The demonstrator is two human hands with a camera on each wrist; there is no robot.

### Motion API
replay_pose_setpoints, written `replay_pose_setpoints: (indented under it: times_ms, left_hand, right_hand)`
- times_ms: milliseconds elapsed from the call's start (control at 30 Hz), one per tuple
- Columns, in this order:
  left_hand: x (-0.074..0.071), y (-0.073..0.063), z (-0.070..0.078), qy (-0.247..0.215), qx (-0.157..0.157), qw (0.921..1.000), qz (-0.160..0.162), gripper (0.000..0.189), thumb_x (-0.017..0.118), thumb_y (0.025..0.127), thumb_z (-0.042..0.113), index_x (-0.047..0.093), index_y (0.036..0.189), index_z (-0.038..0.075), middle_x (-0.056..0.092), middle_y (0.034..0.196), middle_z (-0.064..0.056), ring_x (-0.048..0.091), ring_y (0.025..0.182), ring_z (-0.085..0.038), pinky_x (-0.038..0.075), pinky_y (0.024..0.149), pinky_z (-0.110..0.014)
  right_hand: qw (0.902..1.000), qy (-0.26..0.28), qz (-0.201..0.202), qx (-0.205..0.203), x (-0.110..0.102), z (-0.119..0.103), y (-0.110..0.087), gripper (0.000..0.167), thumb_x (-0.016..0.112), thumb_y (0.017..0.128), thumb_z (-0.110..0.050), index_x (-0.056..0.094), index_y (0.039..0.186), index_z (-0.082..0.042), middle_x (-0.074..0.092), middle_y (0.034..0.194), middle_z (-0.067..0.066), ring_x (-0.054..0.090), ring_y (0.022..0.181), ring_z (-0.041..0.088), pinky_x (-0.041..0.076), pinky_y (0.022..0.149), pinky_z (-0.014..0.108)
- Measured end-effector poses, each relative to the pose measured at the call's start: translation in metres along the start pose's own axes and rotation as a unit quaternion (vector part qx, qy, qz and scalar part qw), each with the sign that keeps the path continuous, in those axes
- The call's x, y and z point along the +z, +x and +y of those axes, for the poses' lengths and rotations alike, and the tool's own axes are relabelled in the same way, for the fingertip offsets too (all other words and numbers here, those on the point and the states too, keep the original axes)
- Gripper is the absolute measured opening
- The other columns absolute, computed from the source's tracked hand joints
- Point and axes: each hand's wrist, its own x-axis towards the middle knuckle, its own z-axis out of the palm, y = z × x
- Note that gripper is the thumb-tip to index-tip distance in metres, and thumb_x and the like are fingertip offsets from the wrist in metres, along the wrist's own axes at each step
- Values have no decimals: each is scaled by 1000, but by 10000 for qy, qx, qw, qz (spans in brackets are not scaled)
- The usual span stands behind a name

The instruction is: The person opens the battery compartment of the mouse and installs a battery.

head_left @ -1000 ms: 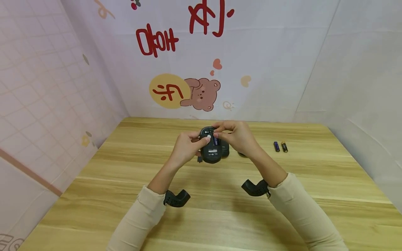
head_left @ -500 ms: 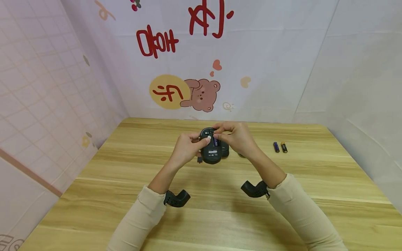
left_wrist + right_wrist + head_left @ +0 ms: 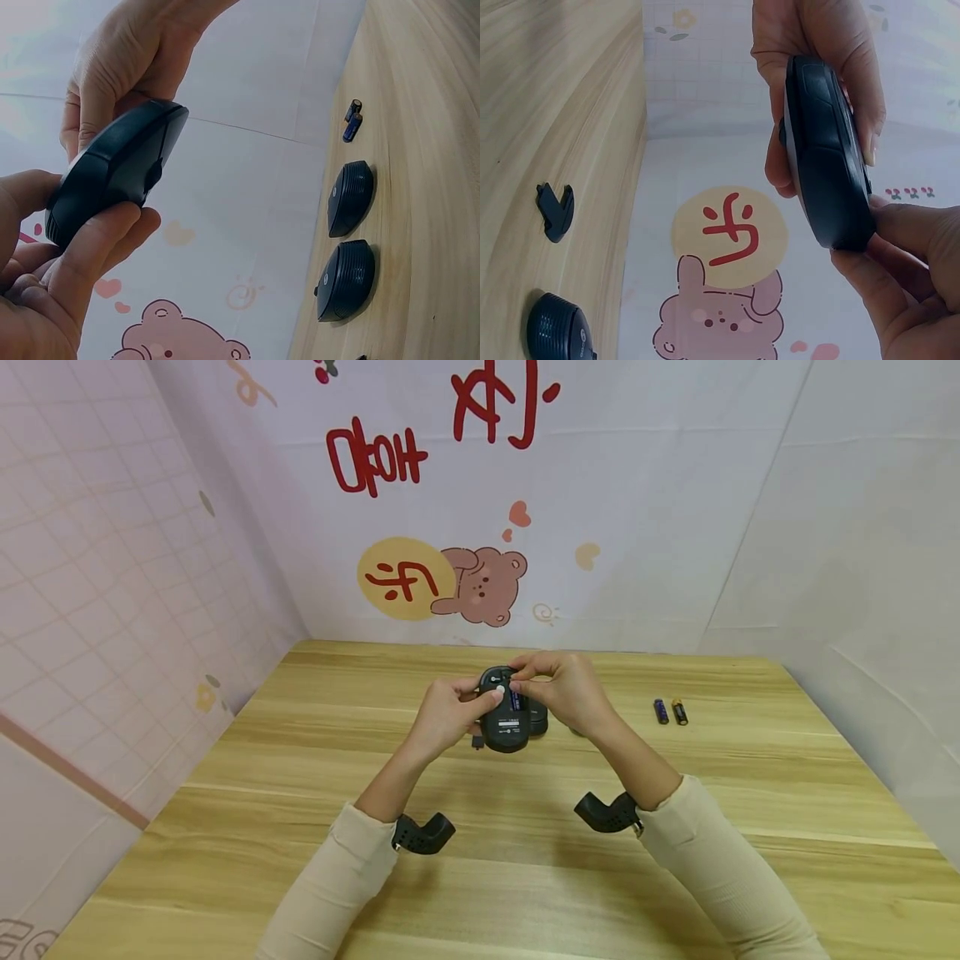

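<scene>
A black computer mouse is held up over the table with its underside toward the head camera. My left hand grips its left side, thumb on the underside and fingers behind. In its uncovered slot lies a blue battery. My right hand pinches the mouse's far end, thumb tip at the battery's upper end. The right wrist view shows the mouse edge-on between both hands. In the left wrist view its top shell hides the slot.
Two more black mice sit on the wooden table, partly hidden in the head view. A small notched black cover lies on the left. Two loose batteries lie at the right. A printed backdrop stands behind.
Both hands and the mouse stay nearly in place. The right thumb and fingertip remain at the slot's upper end throughout, with only slight shifts.
</scene>
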Motion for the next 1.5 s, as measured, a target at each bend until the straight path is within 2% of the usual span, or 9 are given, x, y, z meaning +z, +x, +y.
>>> replay_pose_setpoints:
  times_ms: [233, 600, 700, 833, 1000, 1200, 1300, 1500]
  left_hand:
    - [0, 1, -2, -16, -43, 10000, -18, 33, 63, 89, 15, 62, 117, -3, 67, 94, -19, 68, 74, -23, 57, 59, -35]
    - [2, 5, -1, 49, -280, 9996, -59, 37, 61, 90, 13, 57, 122, -5, 65, 100, -24, 68, 79, -28, 57, 60, -35]
    - [3, 6, -1, 80, -264, 9996, -84, 36, 60, 90, 11, 56, 122, -7, 64, 99, -25, 67, 78, -29, 57, 60, -35]
    - [2, 5, -2, 40, -208, 9998, -58, 35, 62, 89, 13, 59, 119, -5, 66, 97, -23, 68, 75, -27, 57, 58, -34]
    - [2, 5, -4, -34, -294, 9996, -16, 34, 63, 89, 16, 62, 118, -2, 67, 95, -20, 68, 74, -25, 57, 60, -36]
    - [1, 7, -5, 28, -371, 9993, -58, 34, 63, 89, 18, 62, 117, -2, 67, 95, -19, 68, 73, -23, 56, 64, -40]
    - [0, 6, 0, 62, -437, 9989, -151, 36, 62, 90, 18, 60, 119, -3, 66, 98, -20, 68, 74, -24, 56, 67, -42]
    - [-2, 10, -2, -31, -465, 9986, -266, 36, 62, 90, 19, 60, 119, -3, 66, 99, -20, 68, 79, -24, 57, 64, -35]
  right_hand:
    - [9999, 86, 101, -70, 2, 3, 0, 4, 73, 78, -3, 74, 74, -2, 69, 96, 10, 63, 96, 24, 54, 79, 36]
    - [9995, -114, 200, -197, 4, 5, 0, 5, 73, 76, 2, 74, 76, -2, 69, 96, 10, 64, 95, 24, 54, 80, 36]
    - [9993, -139, 237, -254, 5, 6, 0, 5, 73, 76, 3, 74, 76, -1, 69, 96, 11, 63, 95, 25, 53, 81, 37]
    - [9992, -175, 241, -270, 6, 7, 0, 3, 73, 76, 2, 74, 77, -1, 69, 96, 11, 63, 95, 25, 54, 81, 37]
    - [9989, -315, 206, -282, 7, 8, 0, 3, 74, 77, -3, 74, 79, 0, 69, 96, 9, 63, 96, 24, 54, 78, 36]
    - [9995, -284, 101, -20, 5, 8, 1, 4, 72, 80, -5, 74, 77, -2, 68, 99, 8, 63, 97, 23, 55, 76, 35]
    - [9998, -170, 71, 121, 4, 7, 1, 4, 71, 80, -5, 74, 78, -4, 68, 100, 8, 62, 97, 22, 55, 76, 35]
    - [9996, 219, 102, 177, 1, 5, 0, 9, 69, 83, -7, 73, 90, -4, 68, 99, 8, 63, 93, 20, 55, 74, 34]
